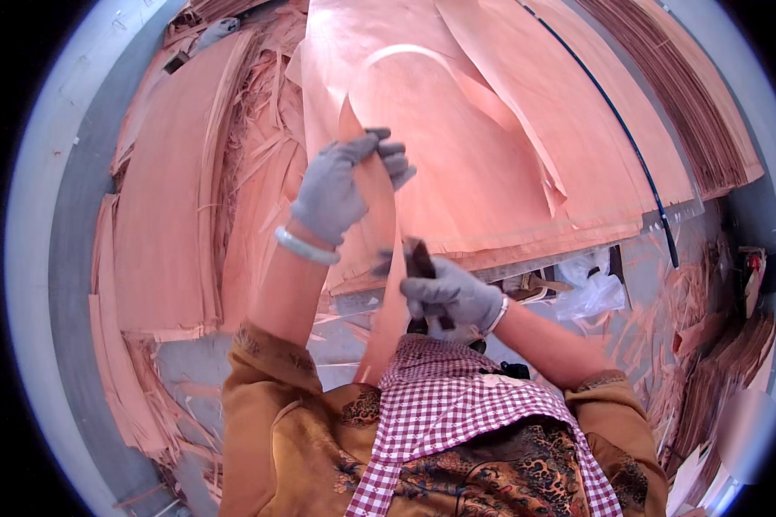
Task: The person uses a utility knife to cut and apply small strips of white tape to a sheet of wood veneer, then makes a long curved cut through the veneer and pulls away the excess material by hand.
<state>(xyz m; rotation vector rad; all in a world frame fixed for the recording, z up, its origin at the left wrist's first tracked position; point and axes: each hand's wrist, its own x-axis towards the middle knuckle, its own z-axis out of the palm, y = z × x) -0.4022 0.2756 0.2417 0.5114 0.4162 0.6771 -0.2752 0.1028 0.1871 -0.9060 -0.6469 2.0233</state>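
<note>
A broad stack of thin wood sheets [526, 129] fills the upper middle of the view, lying flat on a raised work surface so the top sheet is within arm's reach. Its front edge overhangs toward the person, which leaves the sheet ends free to be lifted and handled. To the left, a second pile of sheets [168, 198] lies lower down, ringed by loose splinters and offcuts [259, 164] that seem to have dropped where they were torn off. A dark thin cord [629, 138] runs diagonally across the right part of the big stack. Below the stack's edge on the right sits a crumpled clear plastic bag [591, 289].

A long narrow strip of wood [379, 258] stands nearly upright between the two hands, just in front of the person's chest. The left hand [341, 189], in a grey glove with a pale bangle [306, 247] at the wrist, is closed around the strip's upper part, pinching it between thumb and fingers; this keeps the limp strip taut and straight. The right hand [448, 293], also gloved, is clenched around a small dark tool [421, 263] whose tip meets the strip's edge lower down. Held this way, the upper hand steadies while the lower one appears to work along the edge. What kind of tool it is, I cannot tell for certain.
</note>
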